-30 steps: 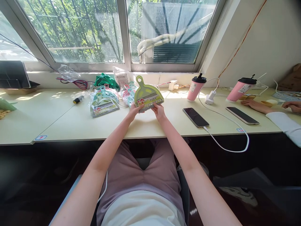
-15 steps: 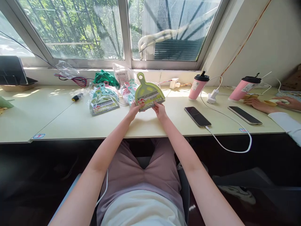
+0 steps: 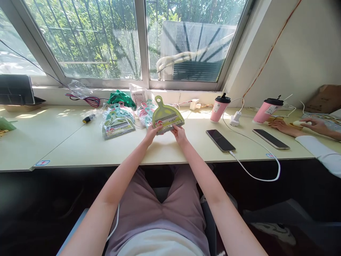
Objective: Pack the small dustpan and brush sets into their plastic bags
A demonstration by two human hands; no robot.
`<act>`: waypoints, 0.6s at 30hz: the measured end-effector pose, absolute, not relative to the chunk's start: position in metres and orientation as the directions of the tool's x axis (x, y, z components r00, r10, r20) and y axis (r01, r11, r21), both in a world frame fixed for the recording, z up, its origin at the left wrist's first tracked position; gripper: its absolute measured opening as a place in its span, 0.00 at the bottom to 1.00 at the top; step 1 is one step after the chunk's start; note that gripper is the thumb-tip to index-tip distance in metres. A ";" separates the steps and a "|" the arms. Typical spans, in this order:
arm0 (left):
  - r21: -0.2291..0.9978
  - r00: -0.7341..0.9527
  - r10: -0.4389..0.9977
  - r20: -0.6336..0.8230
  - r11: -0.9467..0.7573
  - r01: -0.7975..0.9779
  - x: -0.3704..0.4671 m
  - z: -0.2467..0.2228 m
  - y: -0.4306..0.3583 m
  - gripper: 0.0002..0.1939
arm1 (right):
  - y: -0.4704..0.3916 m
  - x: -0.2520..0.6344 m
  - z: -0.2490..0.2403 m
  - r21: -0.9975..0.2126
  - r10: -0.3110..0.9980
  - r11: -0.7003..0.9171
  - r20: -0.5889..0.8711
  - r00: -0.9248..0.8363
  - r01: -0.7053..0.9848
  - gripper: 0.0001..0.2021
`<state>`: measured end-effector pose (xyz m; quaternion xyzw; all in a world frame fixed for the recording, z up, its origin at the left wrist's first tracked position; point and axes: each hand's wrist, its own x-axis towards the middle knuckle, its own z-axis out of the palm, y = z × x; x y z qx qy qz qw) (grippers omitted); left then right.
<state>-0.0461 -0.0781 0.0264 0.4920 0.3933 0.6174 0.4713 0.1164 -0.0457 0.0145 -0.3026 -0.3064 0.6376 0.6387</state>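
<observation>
Gripping green dustpan — left hand, right hand clamped on lower corners; label writing unreadable.

No legible text on labels

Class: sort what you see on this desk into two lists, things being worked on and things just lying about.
In hand:
left hand
right hand
green dustpan set
bagged dustpan sets

Lying about:
two phones
pink cups
screwdriver
charger cable
</observation>
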 end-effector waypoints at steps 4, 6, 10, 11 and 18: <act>0.943 -0.065 0.964 0.259 -0.267 -0.198 -0.047 0.025 -0.078 0.28 | -0.046 0.117 0.013 -0.782 0.999 0.012 0.029 -0.016 -0.623 0.06; 0.943 -0.054 0.961 0.272 -0.278 -0.185 -0.047 0.024 -0.078 0.28 | -0.047 0.118 0.011 -0.795 0.997 0.041 0.070 -0.025 -0.606 0.08; 0.947 -0.058 0.961 0.270 -0.276 -0.166 -0.049 0.023 -0.078 0.29 | -0.047 0.117 0.006 -0.831 0.995 0.078 0.103 -0.015 -0.551 0.12; 0.947 -0.058 0.961 0.269 -0.275 -0.166 -0.049 0.023 -0.078 0.29 | -0.046 0.117 0.006 -0.837 0.994 0.083 0.106 -0.011 -0.540 0.12; 0.940 -0.066 0.952 0.299 -0.306 -0.150 -0.046 0.024 -0.079 0.28 | -0.047 0.115 0.008 -0.823 0.991 0.117 0.133 0.012 -0.556 0.13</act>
